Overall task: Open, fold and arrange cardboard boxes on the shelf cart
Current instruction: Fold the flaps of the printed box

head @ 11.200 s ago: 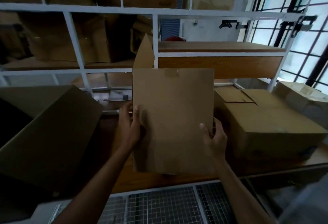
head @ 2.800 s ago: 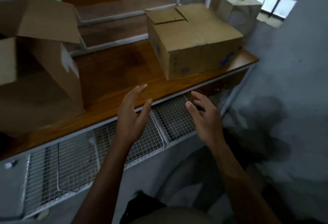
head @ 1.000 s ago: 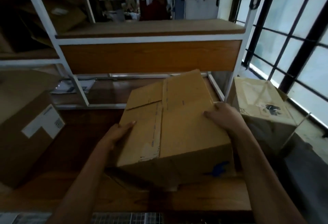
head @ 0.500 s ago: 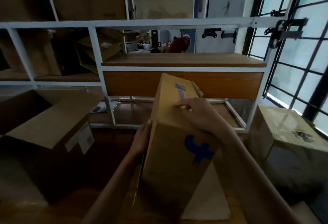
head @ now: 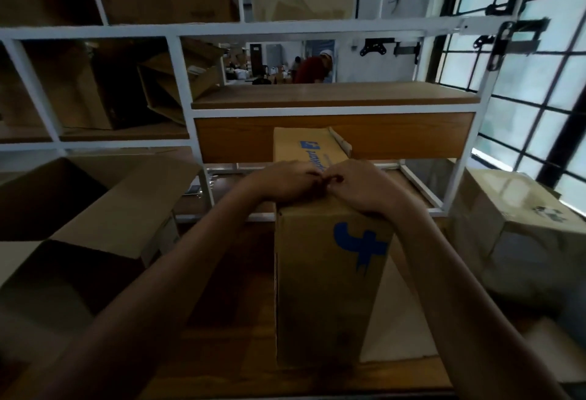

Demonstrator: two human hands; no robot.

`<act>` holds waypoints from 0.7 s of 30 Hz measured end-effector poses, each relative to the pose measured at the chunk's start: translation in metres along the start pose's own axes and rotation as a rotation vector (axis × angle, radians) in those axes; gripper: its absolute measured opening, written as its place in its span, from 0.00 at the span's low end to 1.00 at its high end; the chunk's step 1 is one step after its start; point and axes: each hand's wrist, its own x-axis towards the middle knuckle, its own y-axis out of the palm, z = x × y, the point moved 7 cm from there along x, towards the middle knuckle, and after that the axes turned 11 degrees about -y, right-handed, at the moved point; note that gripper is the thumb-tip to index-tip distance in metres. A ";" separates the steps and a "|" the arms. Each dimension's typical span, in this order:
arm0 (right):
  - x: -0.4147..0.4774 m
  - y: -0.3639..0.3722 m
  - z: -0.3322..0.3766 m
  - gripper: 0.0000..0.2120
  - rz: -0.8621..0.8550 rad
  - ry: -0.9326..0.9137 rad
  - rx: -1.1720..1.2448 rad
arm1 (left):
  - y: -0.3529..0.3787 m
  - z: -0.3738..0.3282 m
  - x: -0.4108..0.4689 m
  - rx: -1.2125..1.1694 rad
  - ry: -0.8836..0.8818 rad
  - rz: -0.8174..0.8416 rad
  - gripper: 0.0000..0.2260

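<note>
A tall brown cardboard box with blue print (head: 326,279) stands on end on the wooden shelf board (head: 234,320) of the cart, right in front of me. Both hands rest on its top face near the front edge. My left hand (head: 285,179) and my right hand (head: 361,187) meet fingertip to fingertip at the middle of the top, fingers curled down on the cardboard. What the fingertips pinch is hidden. A loose flap sticks up at the box's far right corner.
A large open cardboard box (head: 79,225) sits to the left on the same board. A pale closed box (head: 520,228) stands at the right by the barred window. White metal shelf frame (head: 222,30) rises behind, with more boxes (head: 95,88) on upper shelves. A person in red (head: 312,68) is far behind.
The box lay tilted a second ago; it now stands on end. My left hand moved from the box's left side to its top, meeting my right hand.
</note>
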 end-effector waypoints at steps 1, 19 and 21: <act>-0.009 -0.002 -0.005 0.13 -0.008 0.021 0.047 | 0.001 -0.001 0.006 0.089 -0.015 -0.008 0.19; -0.250 0.257 -0.163 0.24 -0.218 1.434 0.334 | 0.060 -0.093 0.003 0.395 0.175 -0.400 0.26; -0.259 0.259 -0.167 0.26 -0.270 1.442 0.299 | 0.057 -0.090 0.002 0.373 0.165 -0.430 0.21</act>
